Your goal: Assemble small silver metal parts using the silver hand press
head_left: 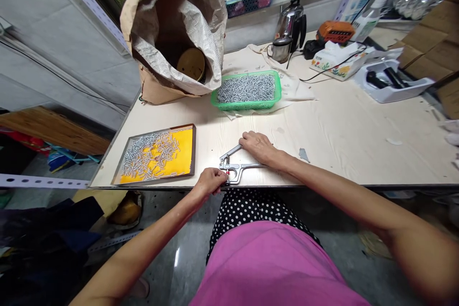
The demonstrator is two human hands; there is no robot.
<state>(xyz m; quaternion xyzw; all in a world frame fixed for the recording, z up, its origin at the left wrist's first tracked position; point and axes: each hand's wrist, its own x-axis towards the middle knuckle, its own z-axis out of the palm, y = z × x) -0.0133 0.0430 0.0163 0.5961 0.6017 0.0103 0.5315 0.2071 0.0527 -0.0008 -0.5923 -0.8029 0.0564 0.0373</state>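
A grey metal hand press pliers [241, 168], with a spring and a small red part at its jaw, lies at the table's front edge. My right hand [260, 147] is closed over its upper lever, which stands raised at an angle from the lower handle. My left hand [211, 180] pinches at the jaw end, beside the red part; whatever its fingertips hold is hidden. To the left is a shallow tray [194, 150] with a yellow bottom. Small silver metal pins [143, 153] are scattered in it, mostly toward its left side.
Behind the pliers, a green plastic basket [247, 105] is full of similar pins. A large open woven sack [143, 33] stands at the back left. Farther right are a metal cup [281, 50], a kettle [292, 16], a tissue box [335, 64] and a white bin [390, 93].
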